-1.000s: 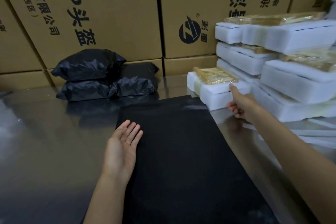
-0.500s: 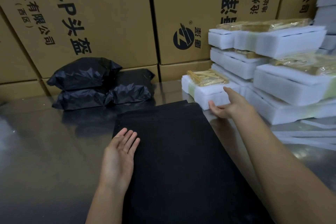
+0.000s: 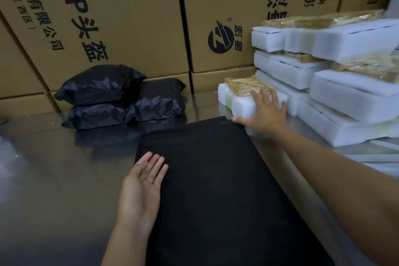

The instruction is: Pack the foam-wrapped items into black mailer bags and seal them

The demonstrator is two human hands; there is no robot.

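**Occlusions and cut-offs, head view**

- Right hand (image 3: 264,110) motion-blurred over the foam-wrapped item (image 3: 241,103); thumb goes under its near edge, so the grip is unclear.
- Foam stack (image 3: 345,93) runs off the right edge; the lower pieces are soft.
- Flat black mailer bag (image 3: 216,190) is cut by the bottom edge.
- Cardboard boxes (image 3: 129,17): print cropped at the top.
- Rear packed black bag (image 3: 164,88) is half hidden behind the front ones.

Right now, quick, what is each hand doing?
Left hand: open, palm up, holding nothing, at the edge of the flat black mailer bag.
Right hand: fingers spread over the foam-wrapped item, thumb at its front.
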